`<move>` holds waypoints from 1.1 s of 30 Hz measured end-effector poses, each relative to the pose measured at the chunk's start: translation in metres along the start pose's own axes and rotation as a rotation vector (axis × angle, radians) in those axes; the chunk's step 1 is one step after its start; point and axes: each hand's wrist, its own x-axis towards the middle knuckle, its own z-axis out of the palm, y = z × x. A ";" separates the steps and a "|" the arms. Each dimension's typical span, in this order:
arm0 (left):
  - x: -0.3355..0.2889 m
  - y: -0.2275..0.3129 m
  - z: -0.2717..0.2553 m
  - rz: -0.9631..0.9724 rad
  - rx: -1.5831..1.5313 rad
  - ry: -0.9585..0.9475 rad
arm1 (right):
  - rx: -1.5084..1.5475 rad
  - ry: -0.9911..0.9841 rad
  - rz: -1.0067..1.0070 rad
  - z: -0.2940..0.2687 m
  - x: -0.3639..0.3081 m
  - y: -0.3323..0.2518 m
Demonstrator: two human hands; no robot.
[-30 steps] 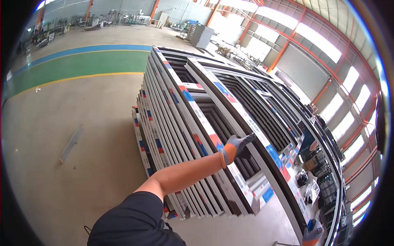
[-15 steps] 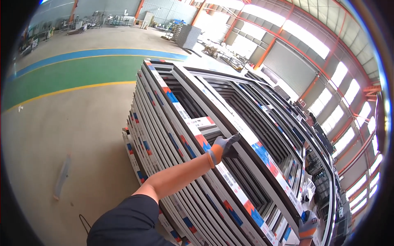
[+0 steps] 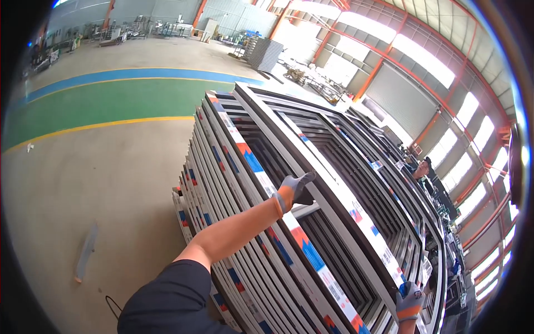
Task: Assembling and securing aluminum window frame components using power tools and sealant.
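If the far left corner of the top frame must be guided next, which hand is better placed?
Probably the left hand: along the top frame, it grips closer to that corner. The right hand is farther down the same long side.

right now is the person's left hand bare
No, the left hand on the top frame wears a grey and orange glove.

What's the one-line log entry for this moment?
Left hand: gripping top frame | right hand: gripping same frame | beneath: stacked frames | far side: another person
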 end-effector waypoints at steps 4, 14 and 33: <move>0.034 0.047 -0.048 -0.049 0.016 -0.023 | 0.072 -0.041 0.003 0.011 0.038 -0.066; 0.121 0.169 -0.160 0.069 1.057 -0.201 | 0.058 -0.106 -0.090 0.041 0.086 -0.155; 0.184 0.103 -0.051 1.132 1.643 -0.374 | -0.021 -0.119 -0.113 0.079 0.126 -0.103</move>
